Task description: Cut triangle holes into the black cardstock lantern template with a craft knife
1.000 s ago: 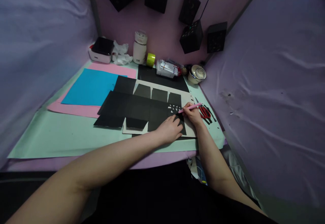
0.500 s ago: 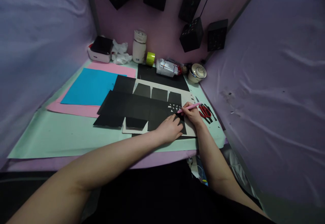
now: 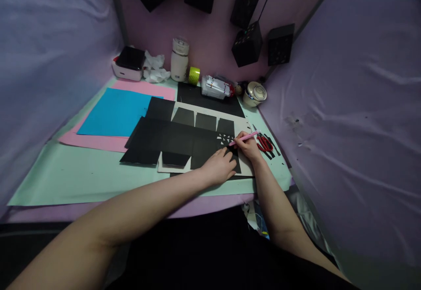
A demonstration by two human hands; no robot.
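Mint table cover [image 3: 82, 171] carries the lot. Big black card sheet [image 3: 177, 137], flaps cut along both long edges, lies flat mid-table, partly over a white board [image 3: 242, 125]. Change so far, going by what shows: its right-end panel has a cluster of small pale marks, likely cut-outs with the board showing through; rest of that face looks plain. Blue sheet [image 3: 112, 112] on top of a pink sheet [image 3: 144, 87], off to the left; black card just overlaps the blue one. Black boxes [image 3: 248, 44] hang above the far side, well apart from the work. Left hand [image 3: 219, 167] palm down on the card, fingers slightly spread, hiding part of the panel; fingertips are near the tool tip, so that's the tight spot. Back row: white bottle [image 3: 179, 66], lidded pot [image 3: 255, 93], yellow tape roll [image 3: 194, 76], none in the way. Right hand [image 3: 248, 146] pinches a pink pen-style tool [image 3: 245, 137], tip down by the marks; can't tell knife from pen. Red-handled scissors [image 3: 263, 143] and black offcuts [image 3: 278, 149] crowd that hand's outer side.
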